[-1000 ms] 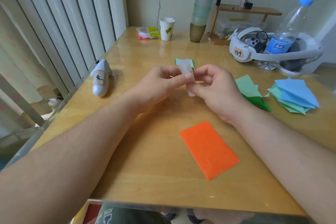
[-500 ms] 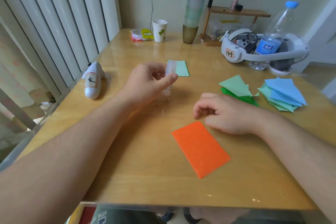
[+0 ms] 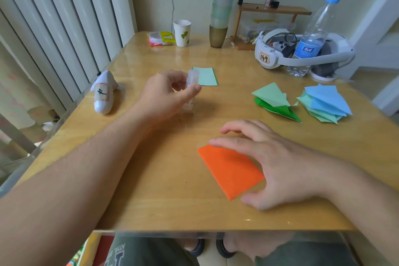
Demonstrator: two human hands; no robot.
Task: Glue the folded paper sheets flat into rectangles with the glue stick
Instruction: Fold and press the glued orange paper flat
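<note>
My left hand point(image 3: 166, 95) grips a translucent glue stick point(image 3: 191, 84) upright, its base on or just above the wooden table point(image 3: 151, 190). An orange folded rectangle point(image 3: 228, 170) lies flat near the front of the table. My right hand point(image 3: 272, 164) is spread over its right side, fingers straight, with the thumb at the paper's near edge. A light green rectangle point(image 3: 206, 76) lies flat behind the glue stick. To the right are a pile of green folded sheets point(image 3: 274, 101) and a pile of blue and green folded sheets point(image 3: 323, 101).
A white stapler-like object point(image 3: 103, 93) lies at the left edge. At the back stand a paper cup point(image 3: 182, 33), a snack packet point(image 3: 160, 38), a stack of cups point(image 3: 221, 6), a small wooden shelf point(image 3: 274, 9), a white headset point(image 3: 302, 54) and a water bottle point(image 3: 313, 36).
My two hands have parted. The left keeps the glue stick and has lowered it toward the table. The right moved down and now lies spread over the orange rectangle.
</note>
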